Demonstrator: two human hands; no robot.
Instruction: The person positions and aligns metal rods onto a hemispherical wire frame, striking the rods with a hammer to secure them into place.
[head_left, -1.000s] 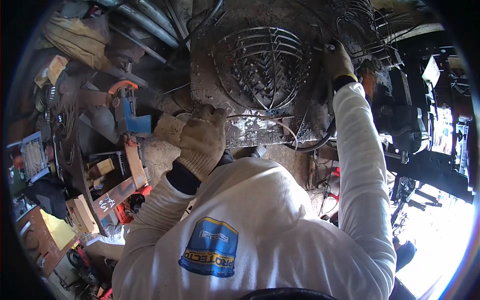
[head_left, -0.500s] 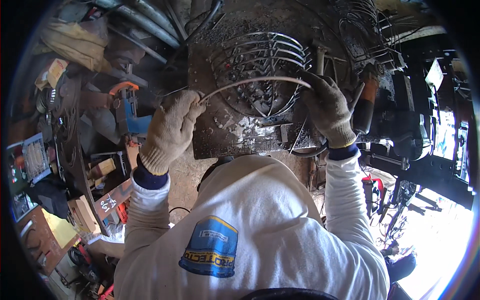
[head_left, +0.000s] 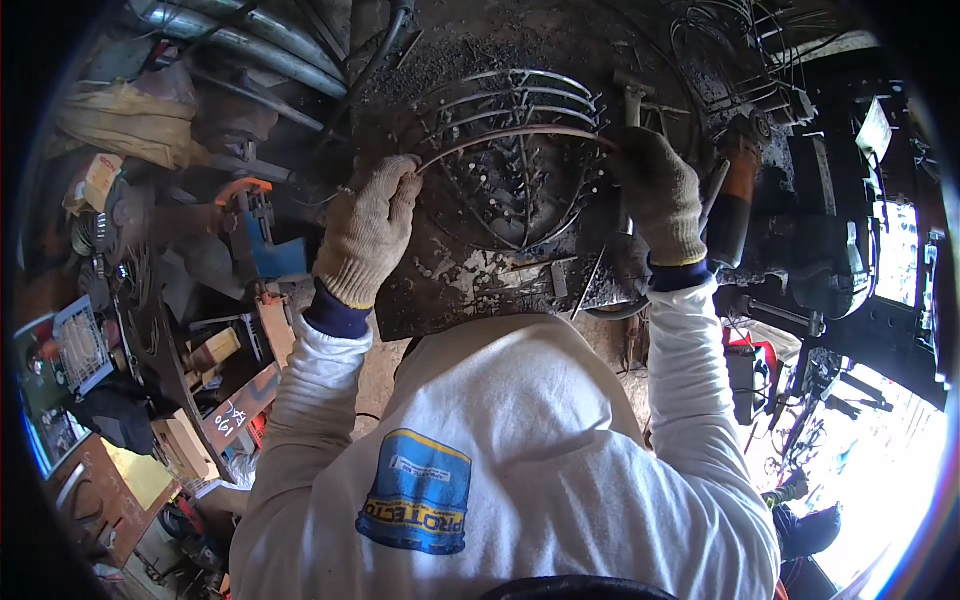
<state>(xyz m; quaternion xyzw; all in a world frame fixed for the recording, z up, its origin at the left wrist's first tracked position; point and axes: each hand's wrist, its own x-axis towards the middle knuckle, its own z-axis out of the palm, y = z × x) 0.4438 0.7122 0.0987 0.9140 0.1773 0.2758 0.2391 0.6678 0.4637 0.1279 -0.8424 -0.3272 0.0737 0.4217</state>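
Observation:
A thin curved metal rod [head_left: 510, 133] arches between my two gloved hands. My left hand [head_left: 370, 230], in a knitted work glove, is closed on the rod's left end. At its right end my right hand [head_left: 660, 195], gloved too, is closed round it; those fingertips are in shadow. Under the rod, a frame of bent metal rods [head_left: 525, 215] lies on the dark worktable [head_left: 425, 290], with a pointed near end and several curved ribs at the far side. The rod lies over the frame's middle; whether they touch I cannot tell.
An angle grinder with an orange and black body [head_left: 735, 195] lies just right of my right hand. A hammer-like tool [head_left: 632, 100] rests beyond it. Left stands a blue and orange tool [head_left: 268, 235]. Metal pipes [head_left: 235, 45] lie at the far left, wire coils [head_left: 715, 40] at the far right.
The curved rod has come lower over the frame, nearer to its ribs. My left hand has moved right and slightly away from me; my right hand has shifted slightly nearer to me.

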